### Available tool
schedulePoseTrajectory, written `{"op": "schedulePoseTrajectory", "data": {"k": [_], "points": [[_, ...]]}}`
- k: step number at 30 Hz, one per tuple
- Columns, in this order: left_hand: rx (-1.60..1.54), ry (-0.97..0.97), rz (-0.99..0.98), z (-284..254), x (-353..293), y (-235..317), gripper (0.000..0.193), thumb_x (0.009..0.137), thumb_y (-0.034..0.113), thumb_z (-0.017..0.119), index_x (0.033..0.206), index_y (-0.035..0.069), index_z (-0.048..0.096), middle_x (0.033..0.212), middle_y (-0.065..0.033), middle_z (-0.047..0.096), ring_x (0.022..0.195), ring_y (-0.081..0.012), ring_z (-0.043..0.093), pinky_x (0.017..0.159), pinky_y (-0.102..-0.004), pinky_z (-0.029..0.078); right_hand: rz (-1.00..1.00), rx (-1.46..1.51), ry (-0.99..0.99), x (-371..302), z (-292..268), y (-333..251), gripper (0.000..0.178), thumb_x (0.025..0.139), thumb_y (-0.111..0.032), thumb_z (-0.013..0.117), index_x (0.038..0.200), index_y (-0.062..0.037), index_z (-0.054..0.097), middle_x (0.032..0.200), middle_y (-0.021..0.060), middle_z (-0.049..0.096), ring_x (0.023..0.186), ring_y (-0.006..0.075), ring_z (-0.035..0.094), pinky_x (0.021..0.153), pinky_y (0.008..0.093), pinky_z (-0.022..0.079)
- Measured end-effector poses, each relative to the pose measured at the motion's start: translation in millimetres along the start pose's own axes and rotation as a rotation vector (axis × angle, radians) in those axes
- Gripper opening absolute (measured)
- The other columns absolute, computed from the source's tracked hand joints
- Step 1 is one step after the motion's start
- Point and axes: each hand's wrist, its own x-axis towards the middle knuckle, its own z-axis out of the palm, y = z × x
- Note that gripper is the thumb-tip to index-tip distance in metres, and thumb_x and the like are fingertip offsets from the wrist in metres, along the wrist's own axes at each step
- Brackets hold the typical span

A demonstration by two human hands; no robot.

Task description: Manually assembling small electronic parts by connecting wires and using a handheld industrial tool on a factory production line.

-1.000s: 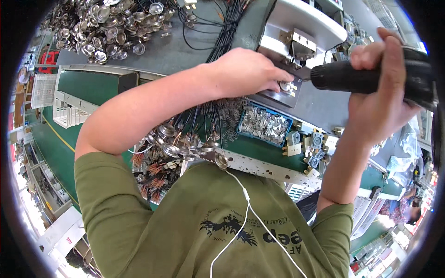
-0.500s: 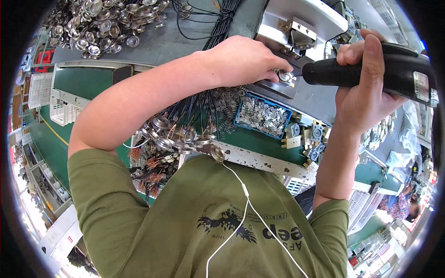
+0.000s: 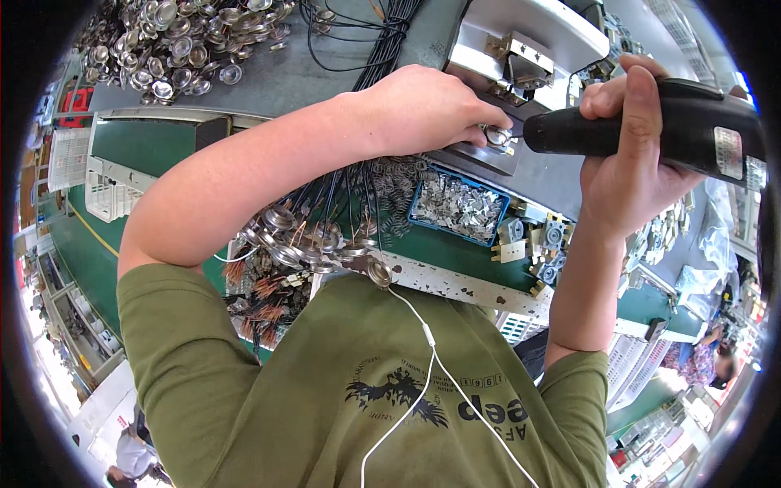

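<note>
Fingers bent, my left hand (image 3: 431,104) pinches a small round metal part (image 3: 496,137) with a shiny rim, resting on a grey metal block (image 3: 486,158). My right hand (image 3: 630,159) is wrapped round a black power screwdriver (image 3: 569,133), held nearly level with its nose pointing left. Its thin bit meets the right side of the round part; whether it sits in a screw is too small to tell. Just below the block lies a blue tray (image 3: 460,232) of small silvery metal pieces.
Behind the block stands a metal fixture (image 3: 527,61). Round metal parts (image 3: 175,53) are heaped at the far left, beside bundled black cables (image 3: 394,32). More wired round parts (image 3: 285,236) lie below my left forearm. Several switch-like pieces (image 3: 553,236) sit right of the tray.
My right hand and the screwdriver have shifted slightly left, bringing the bit closer against the round part. My left hand keeps its hold on that part.
</note>
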Motion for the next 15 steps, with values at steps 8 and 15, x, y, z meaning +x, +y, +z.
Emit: {"op": "schedulePoseTrajectory", "data": {"k": [8,15], "points": [[0.009,0.068,0.026,7.5,-1.1,-4.1,0.037,0.094,0.032,0.067,0.132,0.032,0.066,0.098,-0.0077,0.072,0.093,-0.0309,0.07,0.078,-0.0428,0.057,0.002,-0.055,0.016,-6.8,10.6,-0.1,0.018,0.096,-0.002,0.069,0.105,0.0113,0.061,0.074,0.0152,0.066,0.059,0.019,0.062,0.061,0.0351,0.055],[0.034,0.057,0.006,6.5,-2.4,-5.6,0.037,0.095,0.031,0.066,0.132,0.031,0.066,0.098,-0.0076,0.072,0.093,-0.031,0.07,0.079,-0.0425,0.057,0.018,0.054,0.007,4.6,0.4,-6.8,0.02,0.097,-0.004,0.068,0.103,0.015,0.062,0.071,0.0127,0.061,0.062,0.02,0.059,0.063,0.0359,0.052]]}}
